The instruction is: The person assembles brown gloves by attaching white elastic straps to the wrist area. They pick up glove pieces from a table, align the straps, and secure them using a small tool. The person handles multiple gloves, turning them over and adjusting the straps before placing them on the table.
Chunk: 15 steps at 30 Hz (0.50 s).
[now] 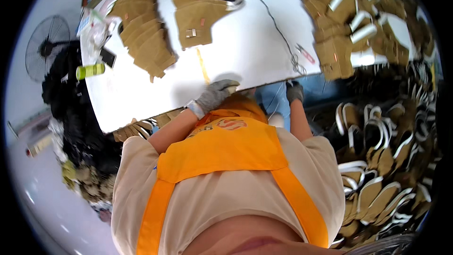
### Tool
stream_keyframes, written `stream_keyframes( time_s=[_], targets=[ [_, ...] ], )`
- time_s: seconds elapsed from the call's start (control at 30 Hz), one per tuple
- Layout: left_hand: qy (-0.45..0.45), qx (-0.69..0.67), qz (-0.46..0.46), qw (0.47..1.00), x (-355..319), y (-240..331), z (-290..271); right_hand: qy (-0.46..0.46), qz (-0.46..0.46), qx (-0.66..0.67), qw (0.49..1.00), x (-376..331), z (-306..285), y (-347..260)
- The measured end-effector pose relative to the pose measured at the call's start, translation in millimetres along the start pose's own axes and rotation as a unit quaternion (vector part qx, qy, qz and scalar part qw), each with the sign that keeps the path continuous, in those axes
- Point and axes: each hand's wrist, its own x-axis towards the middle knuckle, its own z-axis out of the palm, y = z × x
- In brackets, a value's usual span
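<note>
My left hand, in a grey glove, lies at the front edge of the white table. Its fingers are curled together over the orange apron; whatever may be in them is hidden. Just below the table edge, right of the apron, is my right hand in a dark grey glove. Its fingers are bent closed beside a thin pale cord that hangs down; whether they grip it is unclear. On the table above this hand lie pink-handled thread snips and a coiled dark cable.
Overlapping brown fabric pieces and a brown stack lie on the table. More brown pieces with white trim cover its right side. A green can and phone sit left. White-edged brown pieces crowd the right; a fan stands left.
</note>
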Motion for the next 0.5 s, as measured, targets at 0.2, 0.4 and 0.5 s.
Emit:
stream_keyframes(
  time_s=[0.2,0.4,0.5],
  targets=[
    [0.507,-0.011,0.083,0.858,-80.6,-48.0,-109.9,-0.377,-0.317,-0.338,0.802,-35.0,-50.6,-72.2],
    [0.491,-0.266,-0.042,0.828,-73.2,-87.6,-219.6,-0.218,-0.226,0.235,0.92,-110.5,-48.6,-295.2],
    [0.375,-0.366,0.056,0.85,-51.0,-65.0,-240.2,-0.189,-0.097,0.339,0.917,-106.7,-7.6,-385.0]
  ],
)
